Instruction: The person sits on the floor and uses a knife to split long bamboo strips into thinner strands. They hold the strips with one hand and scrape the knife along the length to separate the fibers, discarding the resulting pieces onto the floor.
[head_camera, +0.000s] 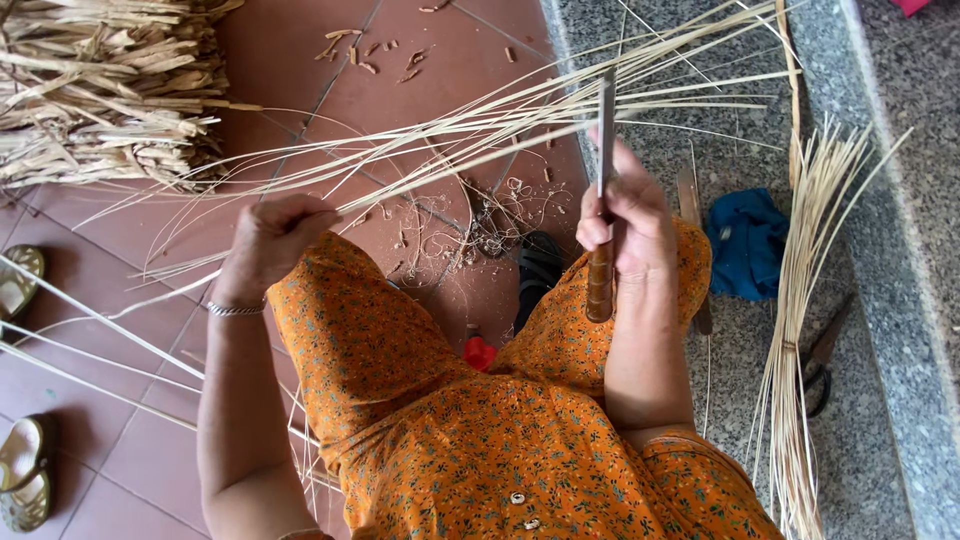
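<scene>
Currently logged: right hand (628, 215), fingers closed around a knife (603, 200), blade upright against the thin cane strips (480, 130). Left hand (270, 240), fingers closed on those strips just above the knee. Strips fan across the floor (300, 60) toward the step. Risks, as I judge: blade slipping toward the holding hand; a strip splitting unevenly or snapping if pulled askew.

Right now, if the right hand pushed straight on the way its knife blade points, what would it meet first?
The right hand holds a knife pointing up the picture; its blade already lies across the pale cane strips. Beyond them looks like bare grey stone floor, though depth is unclear.
</scene>
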